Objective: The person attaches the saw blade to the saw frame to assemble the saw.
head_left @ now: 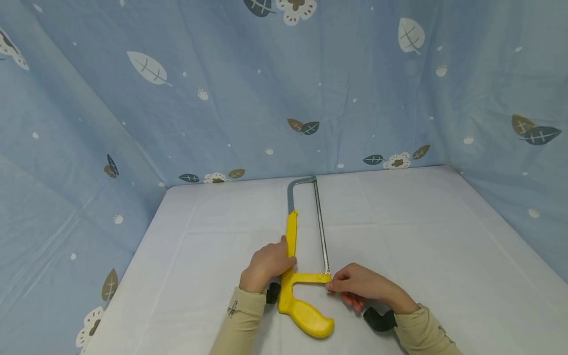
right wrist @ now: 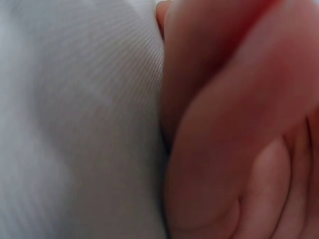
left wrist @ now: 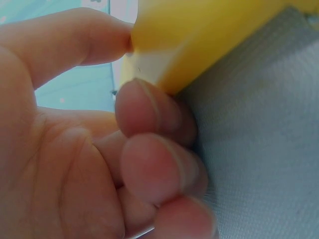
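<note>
A hacksaw with a yellow frame (head_left: 290, 231) and yellow handle (head_left: 310, 319) lies flat on the white-covered table, its grey front bow pointing away from me. The thin blade (head_left: 320, 224) runs along its right side. My left hand (head_left: 269, 261) grips the frame just above the handle; in the left wrist view, thumb and fingers press around the yellow part (left wrist: 199, 35). At the blade's near end, my right hand (head_left: 361, 285) pinches the small tension screw (head_left: 329, 291) below the yellow arm. The right wrist view shows only blurred curled fingers (right wrist: 214, 149) against the cloth.
White cloth (head_left: 421, 236) with faint creases covers the table. Blue curtains (head_left: 248, 98) printed with leaves and flowers stand behind and at both sides. A black wrist device (head_left: 379, 319) sits under the right wrist and another (head_left: 273, 293) by the left.
</note>
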Demonstrator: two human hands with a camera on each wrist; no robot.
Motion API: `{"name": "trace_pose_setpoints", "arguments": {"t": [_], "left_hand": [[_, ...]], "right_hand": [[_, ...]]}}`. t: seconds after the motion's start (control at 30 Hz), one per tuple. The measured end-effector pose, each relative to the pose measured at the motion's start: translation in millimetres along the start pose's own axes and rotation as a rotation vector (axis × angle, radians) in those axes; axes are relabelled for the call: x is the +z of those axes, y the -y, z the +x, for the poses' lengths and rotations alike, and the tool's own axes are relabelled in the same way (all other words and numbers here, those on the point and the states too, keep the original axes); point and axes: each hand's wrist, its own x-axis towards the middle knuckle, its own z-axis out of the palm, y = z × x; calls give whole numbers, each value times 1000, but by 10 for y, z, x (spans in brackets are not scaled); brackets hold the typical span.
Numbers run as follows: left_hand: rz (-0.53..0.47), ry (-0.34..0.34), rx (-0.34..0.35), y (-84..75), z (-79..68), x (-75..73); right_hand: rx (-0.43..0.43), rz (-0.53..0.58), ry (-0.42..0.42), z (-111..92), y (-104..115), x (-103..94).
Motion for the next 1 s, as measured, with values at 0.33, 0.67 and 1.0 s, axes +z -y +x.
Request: {"name": "trace_pose_setpoints", "arguments": {"t": [0.33, 0.67, 1.0], "left_hand": [[-1, 10, 2, -1, -2, 1], [-1, 11, 0, 7, 13, 5], [-11, 17, -2, 7, 12, -3]], "right_hand": [[-28, -14, 2, 1, -15, -3], [-24, 18, -17, 20, -30, -11], [-8, -8, -36, 16, -26, -7]]}}
